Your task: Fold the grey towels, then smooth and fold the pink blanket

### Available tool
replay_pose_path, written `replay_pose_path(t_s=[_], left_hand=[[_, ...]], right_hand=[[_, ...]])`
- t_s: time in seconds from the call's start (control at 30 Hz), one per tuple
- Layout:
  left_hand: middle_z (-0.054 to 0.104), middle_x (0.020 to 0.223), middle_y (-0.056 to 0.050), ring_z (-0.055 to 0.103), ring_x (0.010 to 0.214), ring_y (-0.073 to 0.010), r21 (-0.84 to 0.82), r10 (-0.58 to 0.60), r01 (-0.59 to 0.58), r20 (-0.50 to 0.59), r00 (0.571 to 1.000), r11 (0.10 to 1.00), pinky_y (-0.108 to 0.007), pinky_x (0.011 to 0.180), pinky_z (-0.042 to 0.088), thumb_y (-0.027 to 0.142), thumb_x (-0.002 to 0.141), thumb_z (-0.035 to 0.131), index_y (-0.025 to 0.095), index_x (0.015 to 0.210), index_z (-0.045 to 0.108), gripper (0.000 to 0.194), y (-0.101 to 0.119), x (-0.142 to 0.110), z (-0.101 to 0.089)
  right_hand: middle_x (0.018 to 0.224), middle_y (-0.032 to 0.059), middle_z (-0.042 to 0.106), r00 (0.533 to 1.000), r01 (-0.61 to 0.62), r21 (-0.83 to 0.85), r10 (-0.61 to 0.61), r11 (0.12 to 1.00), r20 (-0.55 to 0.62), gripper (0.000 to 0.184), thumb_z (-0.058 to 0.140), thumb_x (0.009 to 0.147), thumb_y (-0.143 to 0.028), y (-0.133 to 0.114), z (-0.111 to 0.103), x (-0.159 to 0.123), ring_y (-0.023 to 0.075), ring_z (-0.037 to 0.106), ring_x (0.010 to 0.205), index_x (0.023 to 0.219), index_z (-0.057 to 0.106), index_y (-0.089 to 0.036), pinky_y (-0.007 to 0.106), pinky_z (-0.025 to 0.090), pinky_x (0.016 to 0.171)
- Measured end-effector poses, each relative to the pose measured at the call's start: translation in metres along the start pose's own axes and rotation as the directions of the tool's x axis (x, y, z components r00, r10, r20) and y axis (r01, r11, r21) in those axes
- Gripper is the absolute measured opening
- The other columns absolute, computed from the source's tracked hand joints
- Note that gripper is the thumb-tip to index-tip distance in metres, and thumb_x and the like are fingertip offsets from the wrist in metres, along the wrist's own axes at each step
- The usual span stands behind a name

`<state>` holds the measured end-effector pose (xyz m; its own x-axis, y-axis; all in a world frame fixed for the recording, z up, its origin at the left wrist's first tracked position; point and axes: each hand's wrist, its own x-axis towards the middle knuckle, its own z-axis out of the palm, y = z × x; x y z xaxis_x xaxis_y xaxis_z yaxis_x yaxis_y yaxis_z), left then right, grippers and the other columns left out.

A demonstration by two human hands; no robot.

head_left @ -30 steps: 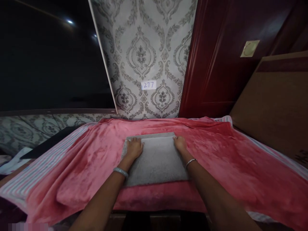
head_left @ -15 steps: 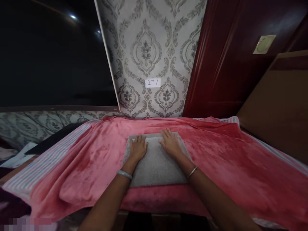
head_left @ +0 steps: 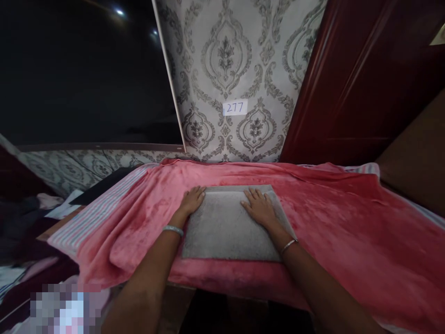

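A grey cloth [head_left: 229,227], roughly rectangular with a fold line near its far edge, lies flat on a pink-red plush blanket [head_left: 330,222]. My left hand [head_left: 193,199] rests on the cloth's far left corner, palm down and fingers stretched out. On the far right part of the cloth lies my right hand [head_left: 259,206], flat with its fingers spread. Neither hand grips anything.
A striped sheet [head_left: 100,208] shows beneath the blanket at the left. Behind stand a dark television [head_left: 86,79] and a patterned wall with a paper label [head_left: 235,107] reading 277. Clothes [head_left: 24,222] lie at the far left; a brown panel [head_left: 417,153] stands at right.
My left hand has slid outward to the cloth's left edge. My right hand stays on the right part with its fingers more spread. The camera view has shifted a little.
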<state>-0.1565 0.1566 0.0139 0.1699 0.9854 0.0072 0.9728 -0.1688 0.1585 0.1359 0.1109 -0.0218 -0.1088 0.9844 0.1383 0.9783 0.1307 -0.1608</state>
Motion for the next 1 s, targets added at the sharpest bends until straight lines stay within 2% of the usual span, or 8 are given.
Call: replay_pose_path(t_s=[0.07,0.13,0.2,0.27,0.3,0.43,0.87,1.0], left_hand=[[0.032,0.164,-0.014,0.027,0.152,-0.0302,0.026,-0.073,0.074,-0.017,0.997,0.997,-0.059,0.119,0.026,0.041,0.102,0.026,0.021,0.155,0.038,0.058,0.001,-0.004,-0.007],[0.027,0.165,-0.018,0.02,0.154,-0.035,0.071,-0.082,0.091,-0.113,0.99,0.993,-0.064,0.12,0.02,0.045,0.101,0.031,0.016,0.155,0.037,0.062,0.012,-0.012,-0.007],[0.025,0.166,-0.015,0.017,0.155,-0.0331,0.123,0.047,-0.026,-0.171,0.984,0.992,-0.062,0.123,0.015,0.049,0.1,0.034,0.019,0.155,0.037,0.063,0.029,-0.025,0.0],[0.028,0.166,-0.009,0.019,0.155,-0.0301,0.14,0.196,-0.177,-0.138,0.971,0.974,-0.058,0.124,0.014,0.051,0.1,0.037,0.026,0.156,0.037,0.062,0.045,-0.037,0.013],[0.029,0.166,-0.008,0.021,0.154,-0.0297,0.135,0.227,-0.212,-0.115,0.967,0.968,-0.057,0.125,0.015,0.051,0.1,0.037,0.027,0.156,0.036,0.061,0.05,-0.042,0.019],[0.028,0.166,-0.007,0.021,0.154,-0.0304,0.117,0.209,-0.198,-0.094,0.973,0.973,-0.059,0.124,0.014,0.052,0.1,0.036,0.029,0.157,0.033,0.062,0.056,-0.05,0.031],[0.027,0.167,-0.008,0.019,0.155,-0.0302,0.105,0.195,-0.188,-0.056,0.979,0.976,-0.059,0.124,0.014,0.053,0.101,0.033,0.026,0.158,0.032,0.063,0.056,-0.052,0.02],[0.025,0.167,-0.011,0.017,0.155,-0.0333,0.103,0.145,-0.142,-0.022,0.989,0.984,-0.062,0.123,0.011,0.054,0.1,0.032,0.023,0.159,0.031,0.066,0.066,-0.054,0.017]], right_hand=[[0.164,0.008,0.027,1.0,0.0,-0.003,0.0,1.0,-0.002,0.06,0.031,0.105,-0.051,0.0,0.0,0.0,0.0309,0.02,0.151,0.157,0.037,-0.022,0.054,0.016,0.121],[0.164,0.0089,0.026,1.0,-0.003,-0.004,0.003,1.0,-0.008,0.06,0.03,0.105,-0.051,0.0,0.0,-0.001,0.0309,0.02,0.151,0.157,0.038,-0.021,0.054,0.016,0.121],[0.164,0.0098,0.027,1.0,-0.003,-0.007,0.003,1.0,-0.015,0.061,0.029,0.105,-0.051,0.0,0.001,-0.001,0.0306,0.021,0.151,0.156,0.038,-0.02,0.054,0.016,0.121],[0.164,0.01,0.027,1.0,-0.002,-0.01,0.002,1.0,-0.019,0.061,0.029,0.105,-0.052,0.001,0.002,-0.001,0.0304,0.021,0.151,0.156,0.038,-0.02,0.054,0.016,0.121],[0.164,0.0099,0.027,1.0,-0.001,-0.012,0.001,1.0,-0.019,0.061,0.029,0.105,-0.052,0.001,0.002,-0.001,0.0305,0.021,0.151,0.156,0.038,-0.02,0.054,0.017,0.121],[0.164,0.0087,0.026,1.0,0.004,-0.012,-0.005,1.0,-0.024,0.061,0.029,0.105,-0.052,0.002,0.002,-0.002,0.0305,0.02,0.151,0.157,0.038,-0.021,0.054,0.017,0.121],[0.164,0.0105,0.027,1.0,0.001,0.001,-0.001,1.0,-0.011,0.06,0.031,0.105,-0.051,-0.003,-0.005,-0.003,0.0302,0.022,0.15,0.157,0.038,-0.021,0.054,0.018,0.12],[0.165,0.0089,0.026,1.0,-0.011,0.007,0.011,1.0,0.003,0.06,0.03,0.105,-0.051,-0.003,-0.005,-0.003,0.0304,0.021,0.151,0.157,0.037,-0.021,0.053,0.017,0.121]])
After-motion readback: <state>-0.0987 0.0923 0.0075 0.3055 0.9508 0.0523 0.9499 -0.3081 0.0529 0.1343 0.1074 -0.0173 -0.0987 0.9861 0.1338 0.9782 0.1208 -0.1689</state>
